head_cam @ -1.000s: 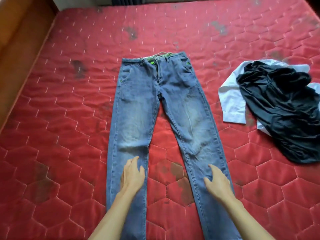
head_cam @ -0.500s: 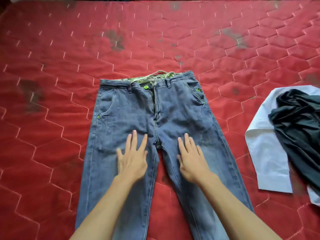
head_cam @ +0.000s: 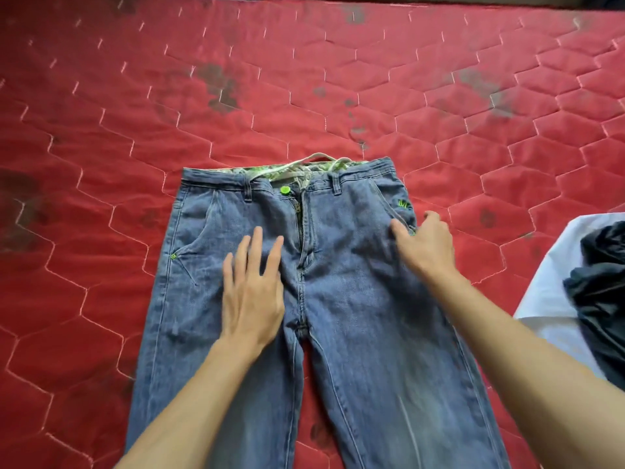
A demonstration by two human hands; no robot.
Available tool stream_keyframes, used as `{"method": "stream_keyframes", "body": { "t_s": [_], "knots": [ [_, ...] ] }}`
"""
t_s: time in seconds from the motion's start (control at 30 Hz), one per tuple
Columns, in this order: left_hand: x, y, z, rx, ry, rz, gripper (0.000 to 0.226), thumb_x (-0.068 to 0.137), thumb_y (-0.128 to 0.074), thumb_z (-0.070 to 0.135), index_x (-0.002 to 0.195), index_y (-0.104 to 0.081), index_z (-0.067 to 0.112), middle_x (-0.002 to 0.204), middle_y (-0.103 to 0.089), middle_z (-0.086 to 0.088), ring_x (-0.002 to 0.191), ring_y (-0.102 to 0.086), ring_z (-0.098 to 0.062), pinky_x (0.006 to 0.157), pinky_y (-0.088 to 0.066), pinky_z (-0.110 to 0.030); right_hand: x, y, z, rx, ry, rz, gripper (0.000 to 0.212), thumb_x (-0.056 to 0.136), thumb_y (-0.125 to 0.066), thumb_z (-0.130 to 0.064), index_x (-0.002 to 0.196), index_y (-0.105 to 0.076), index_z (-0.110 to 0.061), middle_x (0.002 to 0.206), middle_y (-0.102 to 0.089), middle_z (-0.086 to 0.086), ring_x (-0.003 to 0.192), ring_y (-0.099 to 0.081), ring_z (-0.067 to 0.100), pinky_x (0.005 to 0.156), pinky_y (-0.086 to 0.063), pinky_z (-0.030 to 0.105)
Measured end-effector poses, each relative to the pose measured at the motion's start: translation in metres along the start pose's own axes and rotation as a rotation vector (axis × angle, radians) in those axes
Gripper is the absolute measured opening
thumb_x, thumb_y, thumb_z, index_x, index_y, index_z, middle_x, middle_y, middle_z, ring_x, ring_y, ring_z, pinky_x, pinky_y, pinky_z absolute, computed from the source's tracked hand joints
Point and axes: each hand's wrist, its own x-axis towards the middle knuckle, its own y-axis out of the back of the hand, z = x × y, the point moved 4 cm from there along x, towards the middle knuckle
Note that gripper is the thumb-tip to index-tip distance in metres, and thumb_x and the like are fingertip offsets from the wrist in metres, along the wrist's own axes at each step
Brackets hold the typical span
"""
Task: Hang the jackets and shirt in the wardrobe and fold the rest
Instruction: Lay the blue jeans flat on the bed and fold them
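Faded blue denim jeans (head_cam: 355,316) flat on quilted red mattress (head_cam: 135,130); left hand (head_cam: 252,292) splayed flat on them, right hand (head_cam: 426,245) curled, pinching hip seam.

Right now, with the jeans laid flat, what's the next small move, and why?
Probably lift the jeans edge by the right hand and fold it leftward over the zipper; the left hand lies flat beside it, pinning that half.
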Motion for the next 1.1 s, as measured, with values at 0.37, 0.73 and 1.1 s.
{"method": "stream_keyframes", "body": {
  "t_s": [0.37, 0.73, 1.1],
  "knots": [
    [0.057, 0.032, 0.010, -0.658, 0.337, -0.220, 0.043, 0.101, -0.040, 0.045, 0.134, -0.058, 0.024, 0.133, -0.060, -0.001, 0.131, -0.049, -0.021, 0.105, -0.037, -0.036, -0.035, -0.001, -0.073, 0.554, 0.057, -0.262, 0.015, 0.076, -0.069, -0.013, 0.089, -0.066, -0.020, 0.079, -0.069, -0.007, 0.071, -0.059, 0.012, 0.070, -0.049, 0.031],
    [0.091, 0.115, -0.058, -1.423, 0.569, -0.034, 0.007, 0.088, -0.061, 0.018, 0.084, -0.066, 0.013, 0.076, -0.061, -0.005, 0.070, -0.056, -0.019, 0.059, -0.044, -0.029, -0.129, -0.039, -0.245, 0.558, 0.337, -0.581, 0.052, 0.072, -0.062, -0.024, 0.121, -0.052, -0.011, 0.099, -0.069, 0.013, 0.093, -0.067, 0.030, 0.087, -0.054, 0.052],
    [-0.037, 0.038, -0.139, -0.730, 0.790, 0.030, 0.048, 0.082, -0.077, 0.037, 0.116, -0.059, 0.009, 0.109, -0.070, -0.009, 0.100, -0.066, -0.027, 0.094, -0.051, -0.044, -0.215, -0.085, -0.045, 0.207, 0.152, -0.258, 0.054, 0.087, -0.070, -0.033, 0.135, -0.053, -0.015, 0.125, -0.052, 0.005, 0.116, -0.050, 0.024, 0.103, -0.041, 0.039]
  ]
}}
